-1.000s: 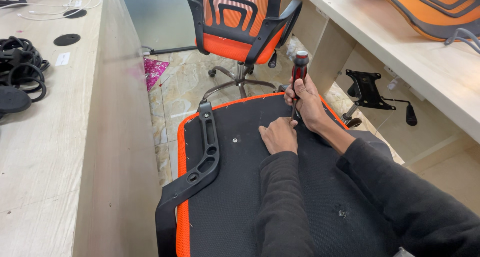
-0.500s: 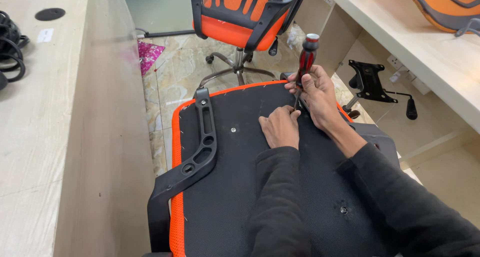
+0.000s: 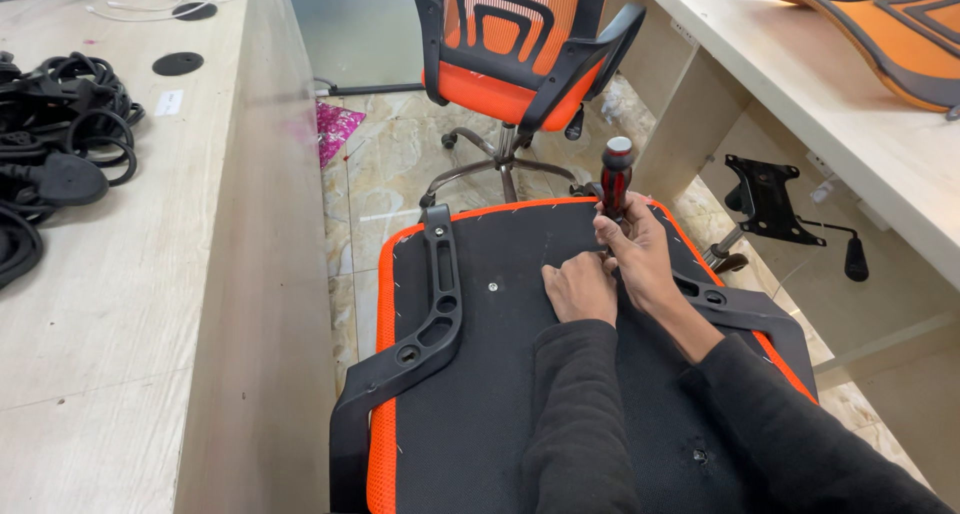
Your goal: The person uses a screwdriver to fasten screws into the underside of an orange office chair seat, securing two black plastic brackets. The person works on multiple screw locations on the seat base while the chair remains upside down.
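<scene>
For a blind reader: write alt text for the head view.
The right hand grips a red-and-black screwdriver upright on an upturned black chair seat with orange edging, the left hand beside its tip. An armrest lies on the seat; an orange chair stands beyond.

Office-like assembly space: long desks, cable grommets, assembled orange chair.

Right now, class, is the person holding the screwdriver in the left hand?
No, the right hand grips the screwdriver upright, while the left hand rests flat on the black seat.
</scene>
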